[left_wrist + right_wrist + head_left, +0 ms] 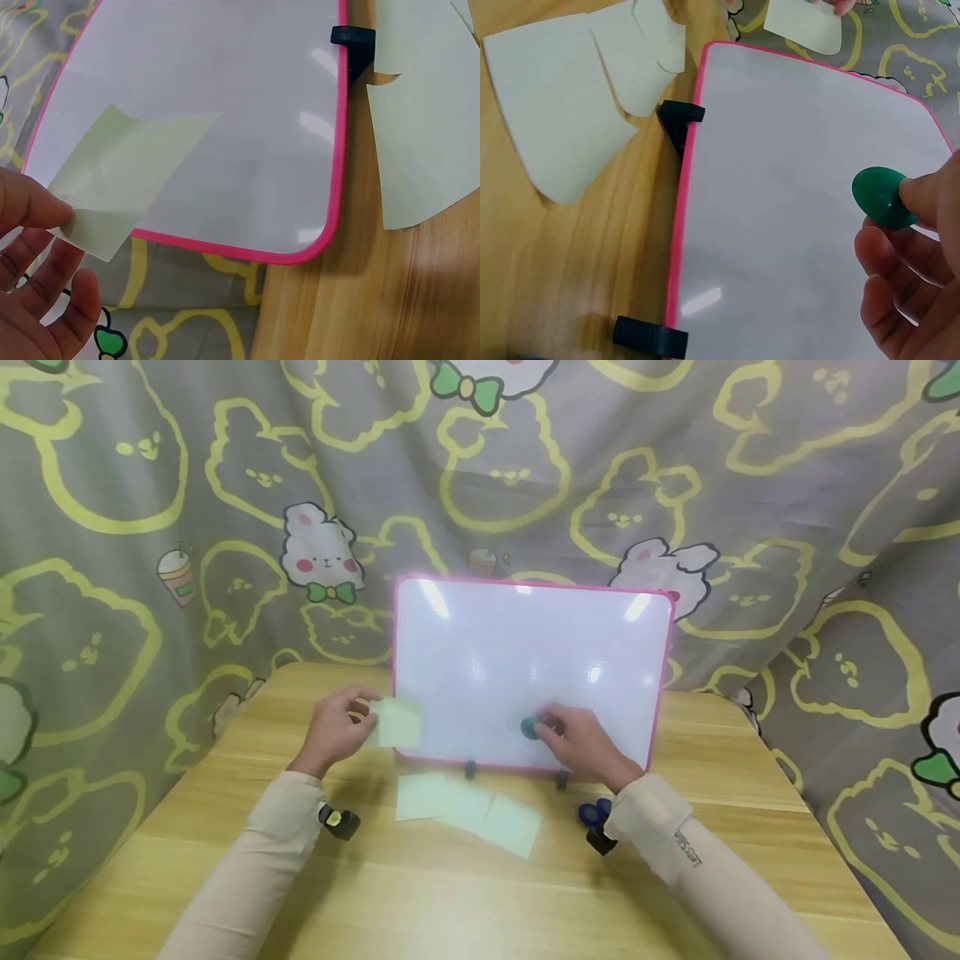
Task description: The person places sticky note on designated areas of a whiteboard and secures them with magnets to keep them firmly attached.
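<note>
Left hand (337, 727) pinches a pale sheet (399, 722) by its edge, apparently keeping its face uncovered, at the whiteboard (525, 643)'s eight o'clock; right hand (581, 739) grips a green disc (529, 727) toward six; black feet (470, 769) seemingly prop the whiteboard up

At the centre of the head view, the whiteboard (510, 652) is white and its border (340, 150) is pink. The magnet (880, 195) is green, the paper sheets (513, 827) pale green, the sleeves (251, 860) beige. The table (465, 902) shows yellowish wood grain; the grey curtain (408, 468) carries yellow animal outlines and white rabbits (324, 547) with green bows.
</note>
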Demonstrator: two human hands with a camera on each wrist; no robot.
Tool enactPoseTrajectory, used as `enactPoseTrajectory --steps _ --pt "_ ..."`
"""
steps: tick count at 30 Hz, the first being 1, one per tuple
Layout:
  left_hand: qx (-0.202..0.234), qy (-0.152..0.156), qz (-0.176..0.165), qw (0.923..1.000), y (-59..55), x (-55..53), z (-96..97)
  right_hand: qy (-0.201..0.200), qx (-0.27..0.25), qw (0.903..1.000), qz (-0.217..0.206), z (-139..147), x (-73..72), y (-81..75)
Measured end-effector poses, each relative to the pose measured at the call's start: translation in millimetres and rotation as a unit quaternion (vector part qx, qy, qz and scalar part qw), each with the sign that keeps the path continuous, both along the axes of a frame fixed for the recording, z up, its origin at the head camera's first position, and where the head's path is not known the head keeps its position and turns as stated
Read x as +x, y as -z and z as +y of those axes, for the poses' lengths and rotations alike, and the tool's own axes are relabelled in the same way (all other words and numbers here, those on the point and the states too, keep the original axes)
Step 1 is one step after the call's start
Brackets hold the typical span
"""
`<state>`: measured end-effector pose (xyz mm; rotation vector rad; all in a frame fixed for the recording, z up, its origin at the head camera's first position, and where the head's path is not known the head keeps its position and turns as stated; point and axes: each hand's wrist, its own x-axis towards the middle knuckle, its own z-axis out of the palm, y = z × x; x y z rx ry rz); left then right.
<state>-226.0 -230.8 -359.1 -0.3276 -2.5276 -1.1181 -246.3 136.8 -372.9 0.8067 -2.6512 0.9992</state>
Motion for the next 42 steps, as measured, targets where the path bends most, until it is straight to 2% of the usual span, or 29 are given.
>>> enactPoseTrajectory --steps 12,18,35,42 --pt "0.002 0.006 0.009 0.9999 -5.0 -2.2 6.1 -0.014 -0.014 0.9996 0.022 -9.4 -3.1 -9.0" --pt "0.004 0.009 0.005 0.9999 -4.4 -6.2 12.6 -0.006 -0.01 0.9995 0.031 -7.1 -5.6 -10.7" --pt "0.021 0.023 0.007 0.9995 -7.3 -18.0 26.0 0.003 -0.024 0.998 0.058 -9.8 -24.2 -15.3" --pt "0.027 0.024 0.006 0.9993 -7.8 -21.2 29.7 0.011 -0.032 0.9983 0.048 -14.1 -28.5 -18.2"
